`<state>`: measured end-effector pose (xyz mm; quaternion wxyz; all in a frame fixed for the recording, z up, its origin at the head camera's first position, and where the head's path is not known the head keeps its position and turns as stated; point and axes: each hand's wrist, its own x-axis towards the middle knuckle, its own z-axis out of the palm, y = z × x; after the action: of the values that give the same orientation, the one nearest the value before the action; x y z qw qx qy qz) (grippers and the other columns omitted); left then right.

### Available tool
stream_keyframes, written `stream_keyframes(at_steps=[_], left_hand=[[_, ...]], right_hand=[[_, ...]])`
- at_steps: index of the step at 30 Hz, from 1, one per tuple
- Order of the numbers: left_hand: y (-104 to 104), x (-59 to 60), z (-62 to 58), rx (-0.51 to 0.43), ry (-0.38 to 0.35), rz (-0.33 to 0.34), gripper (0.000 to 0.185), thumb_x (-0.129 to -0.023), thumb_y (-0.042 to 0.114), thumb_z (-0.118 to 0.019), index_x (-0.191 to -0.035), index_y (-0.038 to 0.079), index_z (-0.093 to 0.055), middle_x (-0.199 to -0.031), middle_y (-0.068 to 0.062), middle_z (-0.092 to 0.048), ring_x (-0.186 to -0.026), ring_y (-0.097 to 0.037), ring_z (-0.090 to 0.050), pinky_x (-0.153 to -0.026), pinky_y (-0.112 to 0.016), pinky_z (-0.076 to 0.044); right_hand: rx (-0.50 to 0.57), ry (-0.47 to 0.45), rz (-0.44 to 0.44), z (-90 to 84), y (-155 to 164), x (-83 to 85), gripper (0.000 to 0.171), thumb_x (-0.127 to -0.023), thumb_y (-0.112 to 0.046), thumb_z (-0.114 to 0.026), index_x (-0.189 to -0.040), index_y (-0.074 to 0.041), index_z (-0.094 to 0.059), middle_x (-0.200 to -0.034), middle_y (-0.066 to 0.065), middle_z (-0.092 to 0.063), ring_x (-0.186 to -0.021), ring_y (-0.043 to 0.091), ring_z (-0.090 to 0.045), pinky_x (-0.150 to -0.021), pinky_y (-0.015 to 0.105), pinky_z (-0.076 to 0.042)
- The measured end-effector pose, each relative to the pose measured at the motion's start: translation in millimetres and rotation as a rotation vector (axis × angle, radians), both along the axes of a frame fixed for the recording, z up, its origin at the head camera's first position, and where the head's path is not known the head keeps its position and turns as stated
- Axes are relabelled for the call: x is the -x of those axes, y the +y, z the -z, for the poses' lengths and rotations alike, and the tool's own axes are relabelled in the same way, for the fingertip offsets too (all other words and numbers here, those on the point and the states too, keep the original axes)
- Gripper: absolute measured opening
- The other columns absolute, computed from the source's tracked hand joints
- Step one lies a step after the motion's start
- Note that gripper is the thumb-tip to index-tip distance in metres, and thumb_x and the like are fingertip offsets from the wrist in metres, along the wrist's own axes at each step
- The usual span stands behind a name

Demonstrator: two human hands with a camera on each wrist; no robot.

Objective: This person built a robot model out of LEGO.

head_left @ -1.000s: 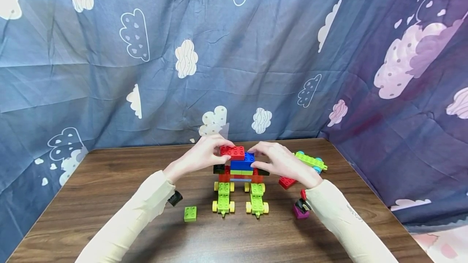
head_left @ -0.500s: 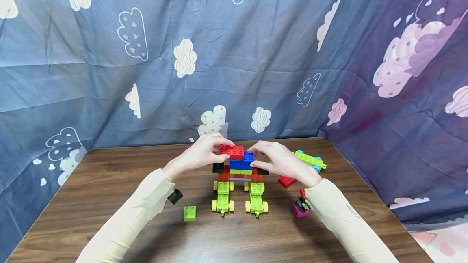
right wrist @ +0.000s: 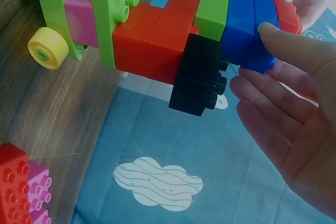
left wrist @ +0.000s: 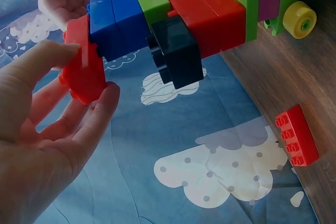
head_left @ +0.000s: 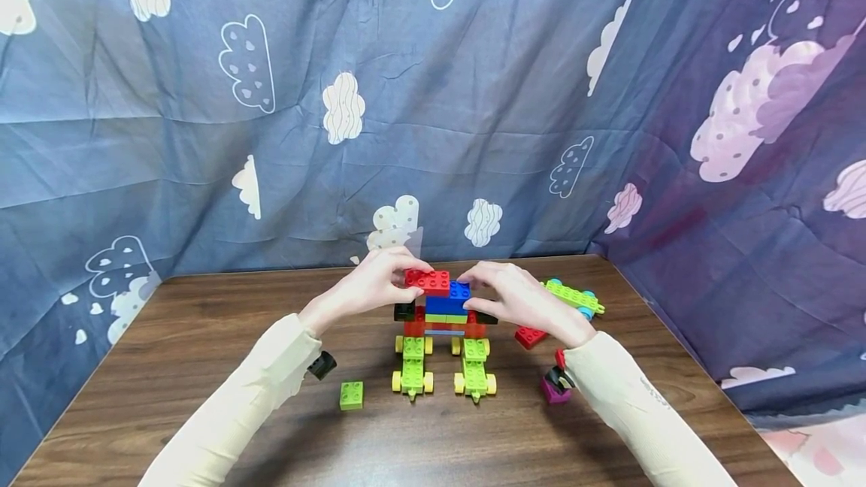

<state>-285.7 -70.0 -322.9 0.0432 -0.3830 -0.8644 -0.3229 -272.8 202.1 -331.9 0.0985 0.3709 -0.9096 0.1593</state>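
Note:
A figure built of toy bricks stands mid-table on two lime wheeled bases (head_left: 413, 374) with yellow wheels. Its body has red bricks (right wrist: 137, 40), a lime layer (right wrist: 212, 9) and blue bricks (head_left: 446, 305) above. Black bricks (left wrist: 176, 51) jut out at its sides. My left hand (head_left: 375, 284) pinches a red brick (head_left: 433, 282) between thumb and fingers; the brick sits over the left part of the blue ones and overhangs that side. On the other side my right hand (head_left: 510, 297) grips the blue bricks, thumb in front and fingers behind, as the right wrist view shows.
A loose lime brick (head_left: 352, 395) lies front left. To the right are a purple brick (head_left: 556, 392) with black and red parts by the sleeve, a red brick (head_left: 530, 337), and a lime wheeled base (head_left: 571, 295) with blue wheels. A patterned cloth (head_left: 298, 171) hangs behind the table.
The red brick in my left hand has shifted very slightly left over the blue bricks. Both hands keep their holds, and the rest of the figure stays in place.

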Motion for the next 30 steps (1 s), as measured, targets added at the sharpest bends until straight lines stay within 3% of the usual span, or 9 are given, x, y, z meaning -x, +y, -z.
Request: stream_keyframes(at_steps=[13, 22, 26, 30], left_hand=[[2.9, 0.4, 1.2, 0.033, 0.039, -0.018, 0.029, -0.088, 0.014, -0.07, -0.117, 0.009, -0.072, -0.106, -0.005, -0.07, -0.094, -0.014, -0.061, -0.085, -0.028, -0.059], [3.6, -1.0, 3.4, 0.03, 0.124, -0.008, 0.026, -0.088, 0.014, -0.07, -0.113, 0.009, -0.07, -0.099, -0.004, -0.073, -0.074, -0.019, -0.06, -0.063, -0.018, -0.048], [2.2, -0.7, 5.9, 0.022, 0.164, -0.001, 0.027, -0.09, 0.018, -0.07, -0.115, 0.008, -0.07, -0.103, -0.005, -0.073, -0.079, -0.019, -0.061, -0.067, -0.023, -0.05], [0.0, -0.7, 8.0, 0.032, 0.189, -0.014, 0.029, -0.092, 0.02, -0.07, -0.118, 0.008, -0.068, -0.11, -0.006, -0.073, -0.091, -0.019, -0.064, -0.081, -0.033, -0.055]], right_hand=[[0.006, 0.001, -0.003, 1.9, 0.2, 0.6, 0.034, -0.089, -0.031, -0.074, -0.118, -0.014, -0.068, -0.11, 0.001, -0.072, -0.097, 0.016, -0.068, -0.087, 0.036, -0.058], [0.001, -0.008, 0.002, 1.8, 0.6, 1.1, 0.035, -0.09, -0.031, -0.073, -0.119, -0.014, -0.068, -0.112, 0.002, -0.072, -0.099, 0.019, -0.069, -0.088, 0.037, -0.057], [0.0, -0.003, 0.004, 1.7, 0.7, 1.0, 0.036, -0.089, -0.032, -0.074, -0.119, -0.014, -0.068, -0.112, 0.002, -0.072, -0.098, 0.017, -0.069, -0.088, 0.037, -0.057], [0.003, -0.007, 0.002, 1.3, 1.1, 1.0, 0.036, -0.089, -0.032, -0.074, -0.12, -0.014, -0.067, -0.112, 0.002, -0.072, -0.098, 0.017, -0.069, -0.088, 0.036, -0.057]])
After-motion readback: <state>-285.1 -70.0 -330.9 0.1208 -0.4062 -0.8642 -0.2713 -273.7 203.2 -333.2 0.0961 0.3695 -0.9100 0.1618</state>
